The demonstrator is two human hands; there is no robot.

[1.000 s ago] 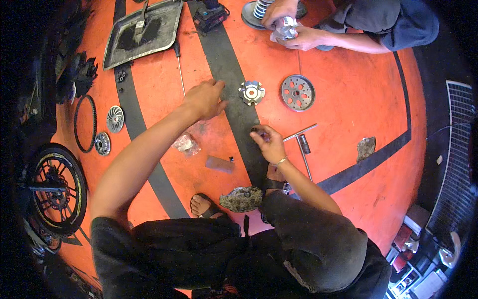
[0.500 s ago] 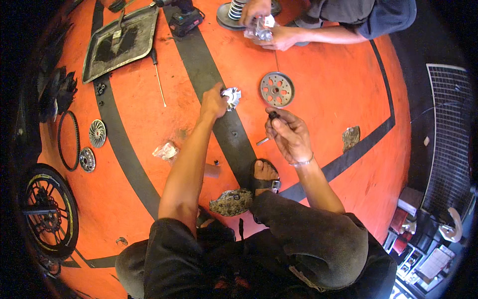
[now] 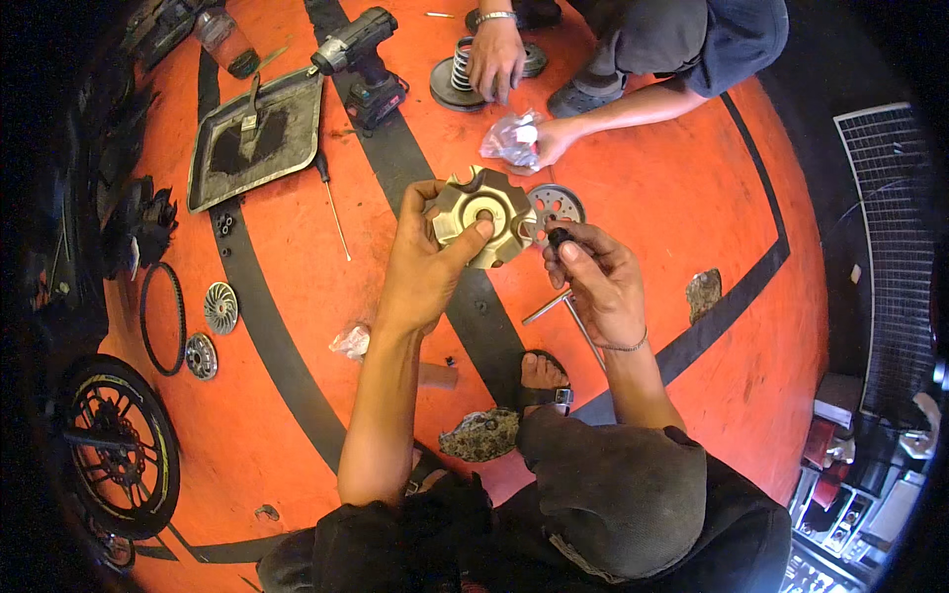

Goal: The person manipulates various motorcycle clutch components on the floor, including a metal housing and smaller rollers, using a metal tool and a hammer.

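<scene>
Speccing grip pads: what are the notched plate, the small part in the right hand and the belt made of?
Notched plate: metal, perhaps aluminium; satin, bright highlights. Small part: black, perhaps rubber or plastic; right hand partly hides it. Belt: probably rubber; dull black, no metallic glint.

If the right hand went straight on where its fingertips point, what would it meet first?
Probably the silvery notched plate held in the left hand: its edge sits just left of the small black part in the right hand, though one view leaves depth unclear.
</scene>
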